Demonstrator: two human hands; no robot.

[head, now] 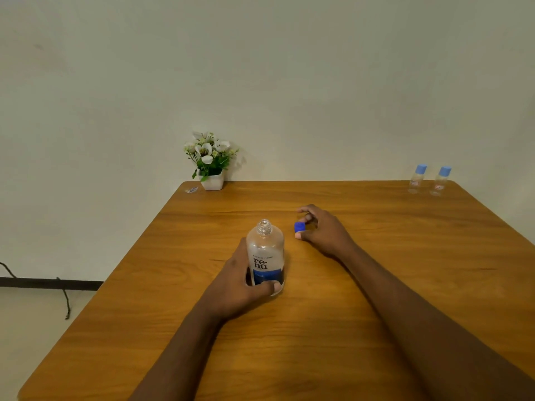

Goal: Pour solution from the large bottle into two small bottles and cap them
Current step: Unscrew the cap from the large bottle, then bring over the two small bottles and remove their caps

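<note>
Hands are observed near the middle of the wooden table (376, 299). The left hand (243, 280) is wrapped around the lower body of the large bottle (265, 250), thumb across the blue part of the label. The bottle is held upright on the tabletop, its long axis vertical, its uncapped threaded neck pointing up and slightly away from the wearer. The right hand (321, 230) is closed on the dark blue cap (300, 226), which is pinched between thumb and fingertips just right of the bottle neck; whether the cap touches the table cannot be told.

Two small bottles (430, 180) with light blue caps are noted standing upright at the far right corner, side by side and close together, well apart from both hands. A potted white-flower plant (210, 166) is seen at the far left corner against the wall, with a small wrapper-like scrap (191, 190) just beside it.

The tabletop between the hands and the small bottles is unobstructed. The far edge is set against the wall; the left edge falls away to the floor, where a dark cable (65, 299) is trailing. The near half of the table is occupied only by the two forearms.
</note>
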